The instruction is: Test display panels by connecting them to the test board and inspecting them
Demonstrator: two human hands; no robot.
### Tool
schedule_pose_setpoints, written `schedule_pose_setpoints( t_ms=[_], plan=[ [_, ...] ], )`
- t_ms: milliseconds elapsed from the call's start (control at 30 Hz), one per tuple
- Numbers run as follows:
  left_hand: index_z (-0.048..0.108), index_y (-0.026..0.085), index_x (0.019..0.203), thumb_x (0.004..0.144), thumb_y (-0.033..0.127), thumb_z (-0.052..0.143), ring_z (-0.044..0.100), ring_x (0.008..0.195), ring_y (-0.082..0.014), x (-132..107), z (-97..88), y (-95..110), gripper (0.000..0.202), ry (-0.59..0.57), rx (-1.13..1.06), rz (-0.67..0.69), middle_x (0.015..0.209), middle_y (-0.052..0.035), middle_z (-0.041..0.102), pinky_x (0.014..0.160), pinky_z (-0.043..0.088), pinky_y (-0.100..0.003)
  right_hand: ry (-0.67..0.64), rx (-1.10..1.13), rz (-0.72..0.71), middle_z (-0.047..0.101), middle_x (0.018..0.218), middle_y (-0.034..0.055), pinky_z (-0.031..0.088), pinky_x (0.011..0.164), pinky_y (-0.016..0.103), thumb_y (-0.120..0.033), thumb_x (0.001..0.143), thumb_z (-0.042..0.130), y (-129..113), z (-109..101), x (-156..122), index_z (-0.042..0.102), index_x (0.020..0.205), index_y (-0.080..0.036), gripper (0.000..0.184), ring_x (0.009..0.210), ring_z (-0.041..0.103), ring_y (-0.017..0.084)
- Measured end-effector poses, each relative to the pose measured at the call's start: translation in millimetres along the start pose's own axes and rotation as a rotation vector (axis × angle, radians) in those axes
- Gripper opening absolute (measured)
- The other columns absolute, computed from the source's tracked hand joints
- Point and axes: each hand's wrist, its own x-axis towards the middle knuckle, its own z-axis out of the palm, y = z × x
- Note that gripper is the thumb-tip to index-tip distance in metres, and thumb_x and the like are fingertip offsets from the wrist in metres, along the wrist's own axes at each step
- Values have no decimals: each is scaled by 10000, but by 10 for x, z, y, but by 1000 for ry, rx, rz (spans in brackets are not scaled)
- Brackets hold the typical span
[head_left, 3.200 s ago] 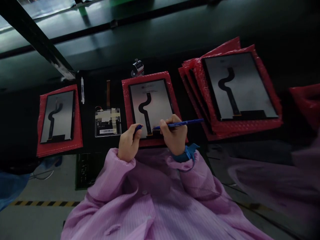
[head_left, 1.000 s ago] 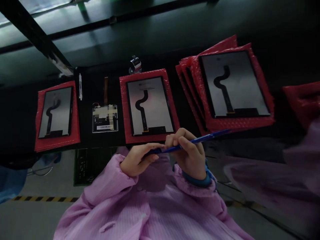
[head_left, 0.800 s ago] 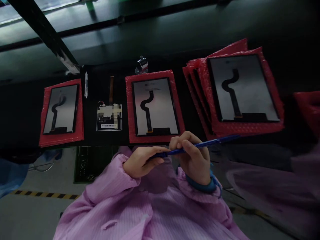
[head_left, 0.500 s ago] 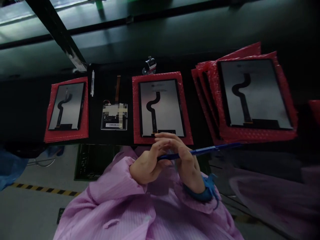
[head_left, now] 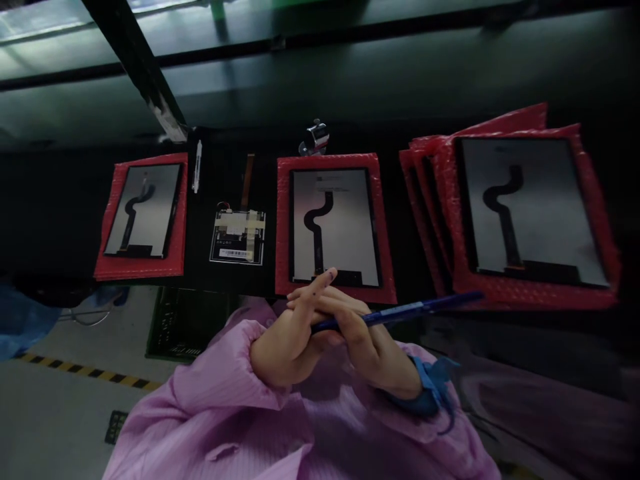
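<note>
My right hand (head_left: 373, 350), with a blue band at the wrist, is closed around a blue pen (head_left: 400, 313) that points to the right. My left hand (head_left: 285, 343) meets it, fingers crossing, its index finger stretched out and the others partly hidden. The pen's left end lies between the two hands, near my left palm. Just beyond my fingers, a display panel (head_left: 350, 233) with a curved black ribbon cable rests on a red bubble-wrap bag (head_left: 386, 283) at the table's front edge.
Left is another panel (head_left: 163, 193) on red wrap, then a white pen (head_left: 198, 167) and a small circuit board (head_left: 237, 237) with an orange ribbon. A metal tally counter (head_left: 317, 137) stands behind. Right is a stack of red bags with a panel (head_left: 550, 213) on top.
My hands have come closer together, the fingers crossing, and my left index finger now points up and outward. The pen stays in my right hand. The view has shifted slightly.
</note>
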Motion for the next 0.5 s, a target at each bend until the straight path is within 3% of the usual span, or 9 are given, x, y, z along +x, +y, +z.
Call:
schedule_pose_setpoints(
  t_ms=[133, 200, 267, 333, 400, 433, 500],
  plan=[
    [69, 175, 1677, 1092, 517, 373, 746, 1087, -249, 183, -94, -53, 743, 40, 244, -18, 1164, -143, 749, 984, 608, -386, -2, -29, 26, 700, 871, 53, 568, 725, 320, -449, 1042, 477, 79, -239, 306, 722, 810, -229, 403, 804, 677, 183],
    [252, 151, 1638, 1074, 581, 361, 721, 1092, -256, 324, -211, -112, 717, 43, 447, -16, 1227, -162, 711, 984, 594, -394, 136, -53, 81, 609, 718, 29, 473, 585, 307, -424, 959, 594, 154, -446, 549, 700, 754, -233, 300, 650, 580, 163],
    [441, 126, 1541, 1068, 603, 341, 691, 1110, -259, 480, -370, -191, 679, 64, 645, -33, 1212, -156, 693, 1037, 557, -406, 333, -118, 205, 496, 603, 2, 346, 512, 306, -372, 909, 603, 258, -677, 854, 705, 778, -252, 205, 536, 446, 148],
    [550, 123, 1447, 1075, 574, 362, 663, 1148, -261, 640, -553, -288, 614, 83, 805, -111, 1234, -151, 674, 1066, 529, -409, 430, -324, 339, 488, 609, 3, 385, 571, 351, -301, 877, 586, 408, -900, 1163, 694, 806, -263, 135, 538, 431, 163],
    [612, 121, 1367, 1081, 530, 406, 642, 1174, -274, 798, -743, -403, 539, 75, 943, -253, 1253, -154, 662, 1051, 524, -417, 392, -637, 413, 612, 795, 62, 478, 808, 473, -203, 804, 651, 633, -1106, 1385, 670, 849, -257, 73, 759, 597, 241],
    [635, 115, 1323, 1085, 505, 416, 636, 1179, -284, 873, -836, -466, 507, 78, 1008, -347, 1248, -162, 660, 1030, 526, -424, 425, -777, 473, 638, 860, 99, 469, 907, 538, -150, 757, 651, 780, -1207, 1442, 645, 868, -256, 154, 896, 650, 310],
    [652, 87, 1265, 1087, 475, 433, 626, 1184, -311, 1007, -1006, -596, 480, 123, 1120, -552, 1234, -189, 656, 985, 528, -436, 509, -863, 496, 643, 921, 162, 419, 955, 671, -144, 742, 630, 1127, -1403, 1438, 629, 1002, -277, 292, 1078, 653, 452]
  ],
)
